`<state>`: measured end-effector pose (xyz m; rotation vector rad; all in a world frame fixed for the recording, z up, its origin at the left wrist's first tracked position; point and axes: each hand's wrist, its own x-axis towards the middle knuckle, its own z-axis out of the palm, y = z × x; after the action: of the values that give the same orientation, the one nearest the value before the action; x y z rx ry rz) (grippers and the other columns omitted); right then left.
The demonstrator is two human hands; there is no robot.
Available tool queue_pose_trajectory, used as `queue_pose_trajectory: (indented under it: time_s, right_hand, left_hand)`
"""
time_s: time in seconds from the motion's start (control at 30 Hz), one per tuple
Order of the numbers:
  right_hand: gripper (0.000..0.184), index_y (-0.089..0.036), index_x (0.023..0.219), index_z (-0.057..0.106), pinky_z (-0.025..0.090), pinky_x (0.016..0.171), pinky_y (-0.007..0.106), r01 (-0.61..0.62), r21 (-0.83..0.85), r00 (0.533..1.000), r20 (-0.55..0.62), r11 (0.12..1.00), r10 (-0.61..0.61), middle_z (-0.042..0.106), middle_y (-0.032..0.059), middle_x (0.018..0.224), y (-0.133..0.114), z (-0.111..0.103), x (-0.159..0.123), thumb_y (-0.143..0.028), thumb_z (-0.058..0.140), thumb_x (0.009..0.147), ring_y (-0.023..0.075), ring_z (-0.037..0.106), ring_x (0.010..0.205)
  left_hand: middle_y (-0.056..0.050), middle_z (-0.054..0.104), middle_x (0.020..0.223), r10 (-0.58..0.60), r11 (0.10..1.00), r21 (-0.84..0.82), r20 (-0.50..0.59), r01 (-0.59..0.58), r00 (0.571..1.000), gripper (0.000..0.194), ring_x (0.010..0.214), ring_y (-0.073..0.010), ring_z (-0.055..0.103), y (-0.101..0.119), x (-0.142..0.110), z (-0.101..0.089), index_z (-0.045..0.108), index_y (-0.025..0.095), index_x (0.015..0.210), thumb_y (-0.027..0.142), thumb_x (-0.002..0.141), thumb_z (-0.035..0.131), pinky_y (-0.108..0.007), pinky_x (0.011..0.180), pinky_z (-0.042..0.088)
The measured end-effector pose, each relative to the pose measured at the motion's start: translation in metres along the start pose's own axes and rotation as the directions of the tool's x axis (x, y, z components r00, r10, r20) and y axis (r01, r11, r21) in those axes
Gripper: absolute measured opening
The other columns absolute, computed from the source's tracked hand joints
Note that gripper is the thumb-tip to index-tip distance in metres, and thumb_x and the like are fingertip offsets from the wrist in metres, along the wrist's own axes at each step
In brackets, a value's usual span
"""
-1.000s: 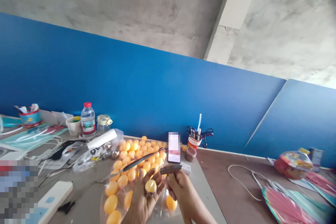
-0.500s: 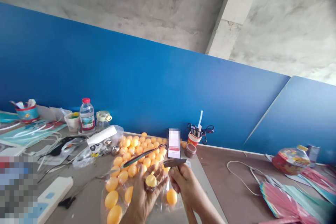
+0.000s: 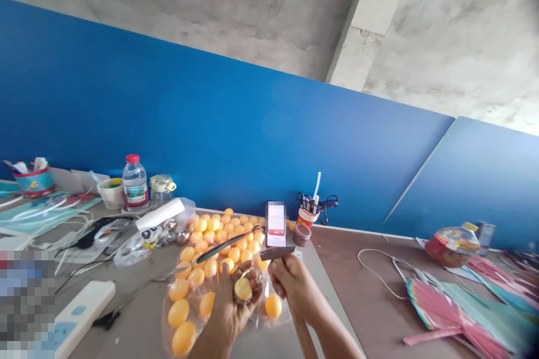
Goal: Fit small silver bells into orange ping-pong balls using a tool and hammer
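My left hand (image 3: 236, 297) is palm up, with its fingers curled round a small round piece with a pale gold top and a dark shiny rim (image 3: 243, 290). My right hand (image 3: 292, 280) grips a hammer (image 3: 277, 253) close under its dark head. The light wooden handle runs down along the forearm. Apart from the round piece, the hammer head is held up and to its right. Below and behind both hands lie many orange balls (image 3: 184, 339) in a clear plastic bag. One orange ball (image 3: 273, 305) sits between my wrists.
A slim dark green tool (image 3: 214, 249) lies across the balls. Behind stand a phone (image 3: 276, 224), a small brown tub (image 3: 302, 234) and a cup of scissors (image 3: 308, 217). A bottle (image 3: 136, 185), shiny metal balls (image 3: 182, 236) and a power strip (image 3: 86, 320) are left; a pink fan (image 3: 438, 303) right.
The fingers of my left hand have closed in more around the round piece. My right hand has turned the hammer head more level, a little farther from the left hand. The view has shifted slightly.
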<state>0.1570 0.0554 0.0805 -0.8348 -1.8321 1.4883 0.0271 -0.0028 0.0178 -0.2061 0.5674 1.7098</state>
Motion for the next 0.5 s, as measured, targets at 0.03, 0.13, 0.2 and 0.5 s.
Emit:
queue_pose_trajectory:
  time_s: [0.03,0.13,0.2,0.5]
  right_hand:
    - [0.041,-0.022,0.069,0.042,0.026,0.046,0.023,-0.002,0.001,1.000,0.005,1.000,0.002,0.043,-0.0074,0.055,-0.001,0.001,0.000,-0.054,0.060,0.089,0.0055,0.035,0.044]
    - [0.041,-0.022,0.069,0.043,0.027,0.046,0.023,0.012,0.020,1.000,0.021,1.000,-0.013,0.044,-0.0072,0.056,-0.004,0.003,-0.002,-0.054,0.061,0.088,0.0055,0.035,0.044]
    - [0.042,-0.022,0.068,0.042,0.026,0.046,0.023,0.023,0.022,0.999,0.028,0.999,-0.024,0.042,-0.0076,0.055,-0.007,0.004,-0.004,-0.055,0.062,0.087,0.0057,0.033,0.044]
    - [0.045,-0.023,0.070,0.042,0.025,0.044,0.021,0.007,0.052,1.000,0.011,0.999,-0.007,0.039,-0.0093,0.051,-0.003,0.012,-0.004,-0.060,0.065,0.084,0.0054,0.031,0.042]
  left_hand:
    - [-0.005,0.067,0.067,-0.007,1.000,-0.007,0.005,0.007,1.000,0.028,0.052,-0.0166,0.065,0.000,-0.001,0.001,0.065,0.012,0.106,0.037,0.099,0.057,-0.031,0.057,0.059]
    - [-0.008,0.068,0.070,-0.016,0.999,-0.032,0.010,0.016,1.000,0.028,0.053,-0.0162,0.065,0.002,-0.003,0.005,0.065,0.011,0.102,0.038,0.099,0.058,-0.030,0.056,0.058]
    - [-0.011,0.070,0.073,-0.012,0.999,-0.035,0.013,0.012,1.000,0.028,0.058,-0.0178,0.068,0.003,-0.005,0.008,0.064,0.010,0.099,0.037,0.100,0.054,-0.032,0.061,0.060]
    - [-0.013,0.075,0.083,0.037,0.999,-0.023,-0.002,-0.037,0.999,0.032,0.074,-0.0238,0.076,0.001,0.000,0.001,0.060,0.012,0.121,0.036,0.102,0.052,-0.037,0.069,0.062]
